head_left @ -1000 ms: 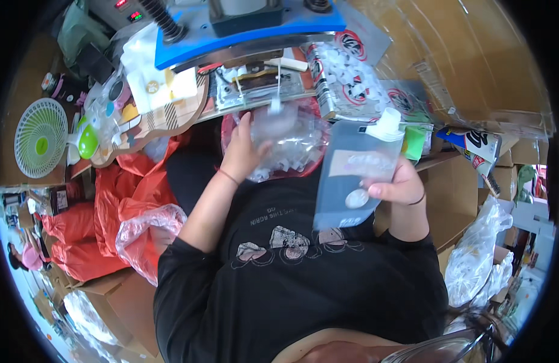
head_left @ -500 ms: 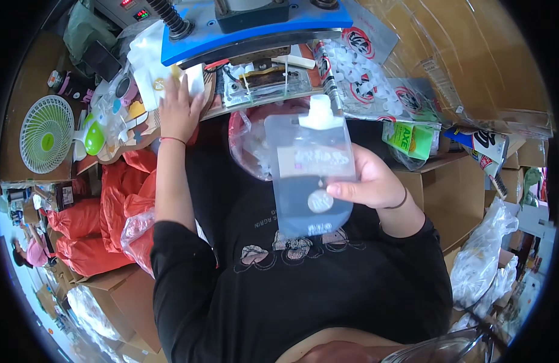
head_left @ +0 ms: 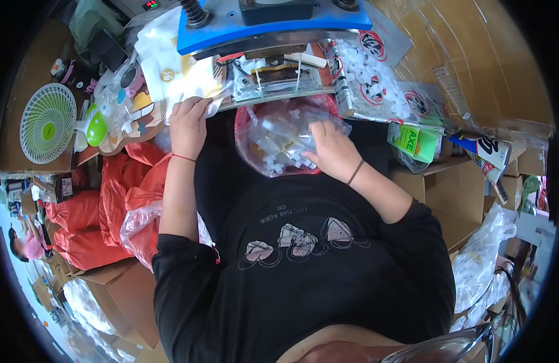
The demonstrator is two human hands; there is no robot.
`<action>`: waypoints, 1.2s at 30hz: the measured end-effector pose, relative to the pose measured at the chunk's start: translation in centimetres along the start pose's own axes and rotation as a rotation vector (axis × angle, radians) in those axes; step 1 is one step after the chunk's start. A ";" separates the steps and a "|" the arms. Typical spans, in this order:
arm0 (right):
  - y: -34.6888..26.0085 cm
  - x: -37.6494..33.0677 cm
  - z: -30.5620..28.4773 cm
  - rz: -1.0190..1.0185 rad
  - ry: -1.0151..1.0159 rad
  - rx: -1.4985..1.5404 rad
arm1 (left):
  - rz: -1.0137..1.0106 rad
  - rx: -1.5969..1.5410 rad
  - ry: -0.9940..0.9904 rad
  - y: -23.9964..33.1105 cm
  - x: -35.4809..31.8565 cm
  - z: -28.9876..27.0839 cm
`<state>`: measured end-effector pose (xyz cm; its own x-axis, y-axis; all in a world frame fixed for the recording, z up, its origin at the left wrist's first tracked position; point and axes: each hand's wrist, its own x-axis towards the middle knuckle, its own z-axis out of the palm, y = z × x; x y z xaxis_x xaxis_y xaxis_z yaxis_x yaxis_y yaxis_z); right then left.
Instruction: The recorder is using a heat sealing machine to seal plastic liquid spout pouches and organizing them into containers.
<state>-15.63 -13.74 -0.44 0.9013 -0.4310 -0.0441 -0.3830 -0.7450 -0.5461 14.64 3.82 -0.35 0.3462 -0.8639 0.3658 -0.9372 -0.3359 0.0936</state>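
My right hand (head_left: 335, 151) is closed on the edge of a clear spout pouch (head_left: 291, 136), held tilted over a red-rimmed basin (head_left: 240, 145). White plastic pieces and clear film lie in that basin. My left hand (head_left: 188, 128) is at the front edge of the bench, its fingers bent over the near edge of a flat whitish pouch (head_left: 198, 91). More flat pouches (head_left: 161, 57) are piled behind it, beside the press. My left thumb is mostly hidden.
A press with a blue plate (head_left: 273, 33) stands over a metal fixture (head_left: 279, 75). Small white spouts (head_left: 376, 78) are heaped to its right. At left are a fan (head_left: 48, 130) and red bags (head_left: 86, 218); a cardboard box (head_left: 442, 196) stands at right.
My right hand has lowered the spout pouch from in front of my chest to the basin. My left hand has slid back to the bench's near edge, its fingers now bent on a pouch.
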 end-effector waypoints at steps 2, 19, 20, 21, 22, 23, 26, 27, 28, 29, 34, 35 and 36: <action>1.9 0.1 2.2 -0.109 0.152 0.056 | -0.267 -0.556 0.137 1.0 -1.0 1.3; -3.8 4.8 -8.7 -0.341 0.056 0.381 | -0.424 -1.433 -0.443 13.5 -1.6 -1.7; -3.0 4.8 -9.2 -0.362 0.010 0.317 | -0.517 -1.615 -0.511 13.8 -1.6 -1.7; -2.2 4.8 -9.7 -0.382 -0.035 0.252 | -0.611 -1.797 -0.577 14.0 -1.6 -1.7; -1.7 4.8 -9.9 -0.400 -0.083 0.186 | -0.621 -1.798 -0.573 14.2 -1.6 -1.4; -1.6 4.8 -9.8 -0.402 -0.089 0.189 | -0.570 -1.848 -0.630 14.4 -1.5 -0.9; -1.4 5.0 -9.5 -0.540 -0.003 0.188 | -0.462 -1.945 -0.740 14.4 -1.4 0.3; -0.9 5.0 -10.1 -0.542 -0.001 0.186 | -0.498 -1.964 -0.746 14.3 -1.1 0.5; 0.0 4.9 -11.0 -0.344 0.125 0.031 | -0.535 -1.985 -0.745 14.2 -0.9 0.6; 1.0 4.8 -11.8 -0.151 0.249 -0.118 | -0.577 -2.002 -0.739 13.8 -0.7 0.6; 7.7 3.6 -10.4 0.145 0.273 -0.430 | -0.683 -2.030 -0.553 10.5 3.8 1.6; 8.0 3.8 -9.5 0.137 0.301 -0.409 | -0.668 -2.039 -0.563 9.6 4.7 2.4; 8.3 3.9 -8.9 0.129 0.331 -0.387 | -0.652 -2.046 -0.574 8.8 5.4 3.1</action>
<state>-17.14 -26.10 2.33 0.7537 -0.6227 0.2101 -0.5898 -0.7820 -0.2017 8.38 -4.93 -0.45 0.1484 -0.9419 -0.3015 0.6557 -0.1345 0.7430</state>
